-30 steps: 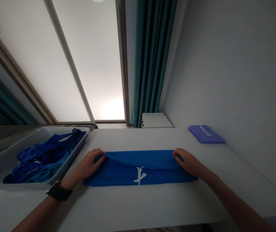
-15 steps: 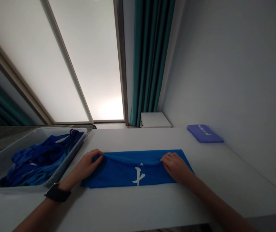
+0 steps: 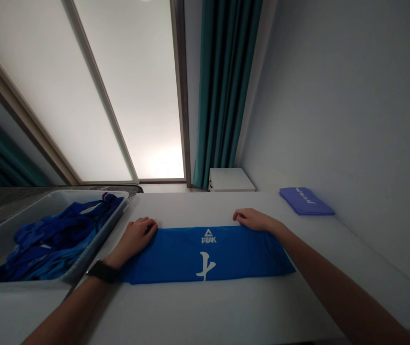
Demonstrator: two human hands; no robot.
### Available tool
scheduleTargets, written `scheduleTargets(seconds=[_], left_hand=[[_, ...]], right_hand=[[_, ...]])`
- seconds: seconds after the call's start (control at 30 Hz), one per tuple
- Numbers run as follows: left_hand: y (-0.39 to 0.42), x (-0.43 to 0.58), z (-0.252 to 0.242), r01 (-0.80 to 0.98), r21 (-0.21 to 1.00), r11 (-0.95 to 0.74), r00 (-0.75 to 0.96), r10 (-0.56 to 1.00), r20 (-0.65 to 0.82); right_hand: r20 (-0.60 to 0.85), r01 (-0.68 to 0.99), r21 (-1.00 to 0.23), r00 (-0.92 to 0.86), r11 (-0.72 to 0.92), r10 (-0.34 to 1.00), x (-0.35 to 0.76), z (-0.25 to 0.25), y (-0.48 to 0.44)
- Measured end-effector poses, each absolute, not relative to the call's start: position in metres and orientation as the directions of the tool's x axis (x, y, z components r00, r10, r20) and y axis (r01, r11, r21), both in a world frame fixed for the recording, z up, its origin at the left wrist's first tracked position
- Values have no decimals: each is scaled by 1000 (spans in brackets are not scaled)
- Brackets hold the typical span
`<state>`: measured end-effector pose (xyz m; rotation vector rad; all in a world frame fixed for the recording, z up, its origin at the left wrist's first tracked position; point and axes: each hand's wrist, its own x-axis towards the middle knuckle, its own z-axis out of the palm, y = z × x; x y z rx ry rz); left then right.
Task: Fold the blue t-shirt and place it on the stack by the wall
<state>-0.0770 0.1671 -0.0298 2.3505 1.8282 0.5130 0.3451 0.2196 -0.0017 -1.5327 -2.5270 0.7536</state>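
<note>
Pale grey wall (image 3: 334,96) filling the 2 o'clock side of the view, frosted glass panels (image 3: 129,96) at 11 o'clock, teal curtain (image 3: 222,96) hanging between them. White tabletop (image 3: 205,306) across the lower part of the view. Grey plastic tray (image 3: 90,244) at 9 o'clock from mid-tabletop, heaped with loose blue clothes (image 3: 54,244). Small white cabinet (image 3: 232,179) beyond the tabletop's far edge, at 12 o'clock. Folded blue shirt (image 3: 205,258) lying flat and long-ways at mid-tabletop, just beside the tray, with white PEAK logo (image 3: 209,235) and white character (image 3: 205,266) on top. Folded purple-blue garment (image 3: 305,201) on the tabletop at 2 o'clock from the shirt, well apart from it. Left hand (image 3: 135,239) resting open on the shirt's 10 o'clock corner, black watch (image 3: 100,270) on the wrist. Right hand (image 3: 255,219) lying open on the tabletop at the shirt's far edge, around 1 o'clock. Both well apart, neither clamped on anything.
</note>
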Motion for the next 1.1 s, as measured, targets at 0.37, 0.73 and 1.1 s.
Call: scheduleTargets(seconds=[0.37,0.73,1.1], left_hand=[[167,-91,-28,812,465,-353,318,935,154],[168,-92,-34,851,386,-356,314,934,168],[156,-82,-23,863,405,-303,241,950,196]], right_hand=[[124,823,-512,-211,244,970,408,-31,181],[151,922,-255,-260,292,954,398,-46,165],[185,864,-385,-273,325,944,393,-51,168]])
